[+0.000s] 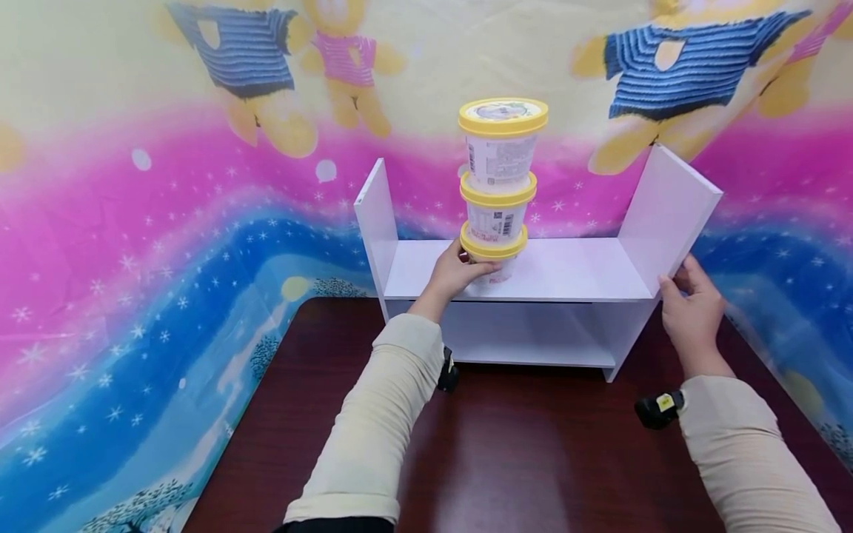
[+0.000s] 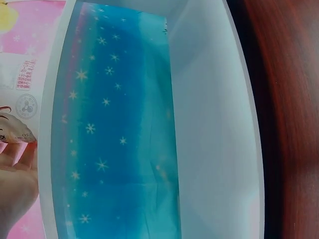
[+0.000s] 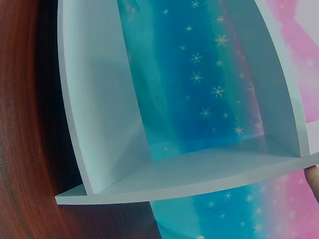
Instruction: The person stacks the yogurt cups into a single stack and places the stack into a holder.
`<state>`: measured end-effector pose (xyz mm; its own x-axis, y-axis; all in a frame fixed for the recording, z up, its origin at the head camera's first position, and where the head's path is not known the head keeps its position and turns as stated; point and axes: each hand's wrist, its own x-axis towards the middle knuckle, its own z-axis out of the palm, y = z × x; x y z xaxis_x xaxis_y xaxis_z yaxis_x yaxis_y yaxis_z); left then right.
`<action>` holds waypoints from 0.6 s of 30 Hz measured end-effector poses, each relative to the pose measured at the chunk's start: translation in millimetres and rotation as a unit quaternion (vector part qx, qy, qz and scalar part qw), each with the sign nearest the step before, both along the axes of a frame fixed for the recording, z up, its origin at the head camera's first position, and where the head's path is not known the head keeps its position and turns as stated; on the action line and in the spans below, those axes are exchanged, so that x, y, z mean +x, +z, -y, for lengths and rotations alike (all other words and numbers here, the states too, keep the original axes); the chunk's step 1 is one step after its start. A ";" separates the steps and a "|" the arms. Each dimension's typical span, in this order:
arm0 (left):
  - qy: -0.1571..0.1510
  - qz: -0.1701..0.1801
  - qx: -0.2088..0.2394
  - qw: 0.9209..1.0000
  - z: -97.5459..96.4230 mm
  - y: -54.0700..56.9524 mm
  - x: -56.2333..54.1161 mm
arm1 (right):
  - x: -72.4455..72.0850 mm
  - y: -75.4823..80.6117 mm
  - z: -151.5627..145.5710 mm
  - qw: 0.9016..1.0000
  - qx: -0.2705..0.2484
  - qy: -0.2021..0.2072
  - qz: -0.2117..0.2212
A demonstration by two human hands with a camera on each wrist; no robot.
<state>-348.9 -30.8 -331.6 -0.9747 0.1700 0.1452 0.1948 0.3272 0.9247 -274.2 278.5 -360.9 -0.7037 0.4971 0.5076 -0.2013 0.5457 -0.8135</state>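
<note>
Three white paper tubs with yellow lids stand stacked on the upper board of a white desktop shelf (image 1: 573,270). The top tub (image 1: 501,159) sits on the middle tub (image 1: 494,220), and that one on the bottom tub (image 1: 494,249). My left hand (image 1: 456,272) grips the bottom tub from the left, thumb across its front, hiding part of it. In the left wrist view, fingers lie against the printed side of a tub (image 2: 24,97). My right hand (image 1: 694,314) holds the front edge of the shelf's right side panel (image 1: 669,215), thumb in front, fingers at the outer face.
The shelf stands on a dark red-brown table (image 1: 506,444), with a lower compartment (image 1: 526,333) under the board. Close behind hangs a printed cloth (image 1: 200,244) with bears and snowflakes. A black wrist camera (image 1: 658,411) is strapped at the right sleeve.
</note>
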 end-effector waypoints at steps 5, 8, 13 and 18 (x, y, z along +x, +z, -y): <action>-0.021 0.009 0.017 1.000 0.0 1.6 0.9 | -1.3 -1.0 1.5 1.000 -0.018 -0.002 0.015; -0.017 0.023 0.010 1.000 2.2 2.1 4.5 | -1.1 -1.4 1.7 0.999 -0.032 -0.006 0.032; 0.015 0.049 -0.046 0.998 10.3 -1.1 16.4 | 9.4 -5.3 -0.9 0.995 -0.009 -0.009 0.102; 0.015 0.002 -0.115 0.993 23.6 -6.8 39.4 | 31.7 -13.9 -0.6 0.985 0.045 0.024 0.162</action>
